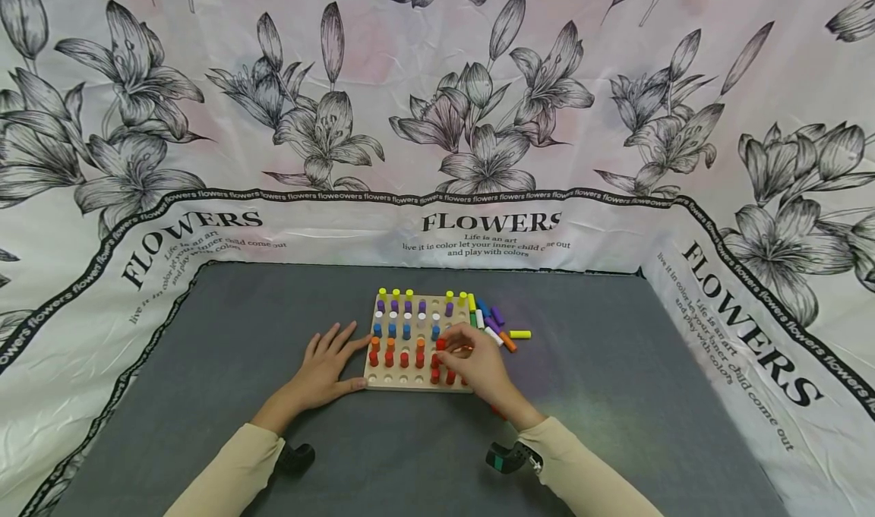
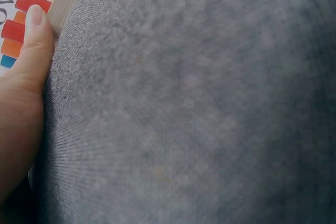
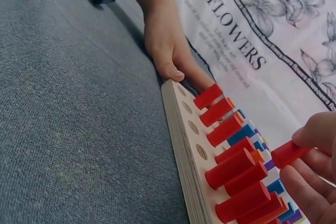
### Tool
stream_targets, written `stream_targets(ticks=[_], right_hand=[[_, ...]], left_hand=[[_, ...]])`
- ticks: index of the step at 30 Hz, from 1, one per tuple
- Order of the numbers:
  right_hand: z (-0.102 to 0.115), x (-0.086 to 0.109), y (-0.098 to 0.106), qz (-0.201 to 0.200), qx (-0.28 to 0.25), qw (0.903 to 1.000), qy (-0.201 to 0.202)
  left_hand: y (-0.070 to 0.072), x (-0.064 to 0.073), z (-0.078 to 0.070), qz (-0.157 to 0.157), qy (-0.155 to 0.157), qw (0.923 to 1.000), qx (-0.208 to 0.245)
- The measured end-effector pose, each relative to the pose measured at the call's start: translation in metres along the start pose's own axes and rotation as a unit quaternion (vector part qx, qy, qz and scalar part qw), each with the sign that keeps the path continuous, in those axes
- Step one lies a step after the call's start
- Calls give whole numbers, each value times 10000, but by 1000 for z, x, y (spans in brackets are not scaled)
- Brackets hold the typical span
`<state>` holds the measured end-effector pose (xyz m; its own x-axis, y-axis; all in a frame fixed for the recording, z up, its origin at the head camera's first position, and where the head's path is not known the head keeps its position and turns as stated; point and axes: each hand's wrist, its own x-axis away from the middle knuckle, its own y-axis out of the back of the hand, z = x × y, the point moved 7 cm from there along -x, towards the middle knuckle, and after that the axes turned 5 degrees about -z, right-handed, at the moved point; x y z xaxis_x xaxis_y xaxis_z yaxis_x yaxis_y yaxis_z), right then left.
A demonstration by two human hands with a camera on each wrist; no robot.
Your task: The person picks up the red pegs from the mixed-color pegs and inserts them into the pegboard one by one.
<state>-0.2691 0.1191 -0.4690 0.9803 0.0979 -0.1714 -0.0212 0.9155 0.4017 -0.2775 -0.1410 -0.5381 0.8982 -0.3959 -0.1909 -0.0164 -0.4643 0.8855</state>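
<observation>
A wooden pegboard [image 1: 399, 387] stands on the table, with red, orange, blue, white, purple and yellow pegs in rows of holes. My right hand [image 1: 481, 361] is above its right part, and thumb and fingers pinch a red peg [image 3: 287, 154] that is clear of the board. Beside the board's left edge, my left hand [image 1: 323, 369] rests with fingers spread. Its thumb touches the near left corner, as the right wrist view shows. Several holes [image 3: 193, 126] in the front row have no pegs. In the left wrist view only the thumb [image 2: 34, 51] and part of the palm show.
Loose coloured pegs [image 1: 494, 336] lie in a pile right of the board, with a yellow peg [image 1: 520, 335] at its outer side. Something red [image 1: 499, 412] shows beside my right wrist. A flower-printed cloth [image 1: 492, 232] surrounds the grey table [image 1: 615, 395].
</observation>
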Motion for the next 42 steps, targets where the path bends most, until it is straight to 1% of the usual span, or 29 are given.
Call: stream_targets(ticks=[1, 3, 6, 7, 15, 22, 28, 31, 37, 42], right_hand=[[1, 0, -1, 2, 3, 10000, 62], [2, 1, -3, 15, 15, 10000, 64], [-12, -2, -8, -46, -7, 9999, 121], [-12, -2, -9, -60, -5, 9999, 161], [-7, 2, -13, -36, 217, 9978, 625], [-3, 7, -19, 123, 305, 9939, 1054], [-3, 9, -24, 274, 370, 9924, 1143], [-3, 10, -26, 265, 451, 9915, 1188], [-3, 13, -29, 210, 701, 9873, 1409], [-6, 15, -32, 211, 780, 9869, 1393]], left_hand=[[0, 0, 0, 2, 4, 10000, 0], [0, 0, 0, -5, -3, 10000, -8], [0, -1, 0, -7, -9, 10000, -25], [0, -1, 0, -7, -11, 10000, -35], [-1, -1, 2, -5, 10, 10000, -32], [-2, -1, 2, 29, 33, 10000, -53], [-2, -1, 2, -2, 0, 10000, -27], [-2, -1, 2, -16, -27, 10000, -14], [-2, -1, 2, -38, -62, 10000, -65], [-3, -1, 3, -54, -54, 9999, -99]])
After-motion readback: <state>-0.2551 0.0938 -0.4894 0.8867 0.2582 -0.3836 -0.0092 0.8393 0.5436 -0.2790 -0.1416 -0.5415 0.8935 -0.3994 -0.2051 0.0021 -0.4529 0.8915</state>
